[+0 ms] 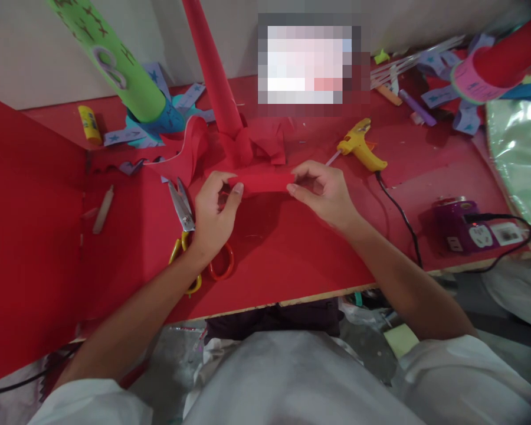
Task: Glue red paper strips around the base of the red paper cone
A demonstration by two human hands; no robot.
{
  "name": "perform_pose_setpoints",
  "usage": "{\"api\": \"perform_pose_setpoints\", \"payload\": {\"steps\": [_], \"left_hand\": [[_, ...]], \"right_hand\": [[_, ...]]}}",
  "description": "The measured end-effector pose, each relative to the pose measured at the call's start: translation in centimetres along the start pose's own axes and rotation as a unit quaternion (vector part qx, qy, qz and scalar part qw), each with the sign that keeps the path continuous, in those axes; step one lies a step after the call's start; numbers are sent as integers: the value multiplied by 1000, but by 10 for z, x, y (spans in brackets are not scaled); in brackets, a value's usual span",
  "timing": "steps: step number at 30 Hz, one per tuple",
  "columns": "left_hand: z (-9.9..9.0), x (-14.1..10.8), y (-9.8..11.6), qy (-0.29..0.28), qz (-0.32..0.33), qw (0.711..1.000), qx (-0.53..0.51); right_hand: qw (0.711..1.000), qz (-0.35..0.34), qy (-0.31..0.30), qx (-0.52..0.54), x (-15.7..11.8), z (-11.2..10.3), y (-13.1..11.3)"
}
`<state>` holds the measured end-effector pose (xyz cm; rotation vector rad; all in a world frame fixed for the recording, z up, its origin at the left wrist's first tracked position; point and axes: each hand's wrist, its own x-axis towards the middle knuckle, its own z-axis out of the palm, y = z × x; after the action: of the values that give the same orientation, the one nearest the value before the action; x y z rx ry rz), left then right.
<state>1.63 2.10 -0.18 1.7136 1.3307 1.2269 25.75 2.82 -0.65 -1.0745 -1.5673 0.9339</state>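
A small red paper strip (265,182) is stretched between my two hands, above the red tabletop. My left hand (219,203) pinches its left end between thumb and fingers. At the strip's right end, my right hand (321,192) pinches it the same way. Just beyond the hands stands a tall red paper tube (216,77) with red paper pieces around its base. Silver scissors with yellow handles (182,206) lie beside my left wrist, which partly covers them. Another red handle loop (222,262) shows below that wrist.
A yellow glue gun (360,144) with a black cord lies right of my right hand. Farther right sits a purple power box (462,227). A green tube (133,82) and glue stick (89,125) stand back left; a red panel (26,236) rises at left.
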Motion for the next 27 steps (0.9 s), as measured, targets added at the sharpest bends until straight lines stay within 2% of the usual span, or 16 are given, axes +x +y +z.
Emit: {"api": "perform_pose_setpoints", "payload": {"steps": [8, 19, 27], "left_hand": [[0, 0, -1, 7, 2, 1000, 0], [0, 0, 1, -2, 3, 1000, 5], [0, 1, 0, -15, 19, 1000, 4]], "right_hand": [[999, 10, -30, 16, -1, 1, -3], [1000, -2, -27, -5, -2, 1, -5], [1000, -17, 0, 14, 0, 0, -4]]}}
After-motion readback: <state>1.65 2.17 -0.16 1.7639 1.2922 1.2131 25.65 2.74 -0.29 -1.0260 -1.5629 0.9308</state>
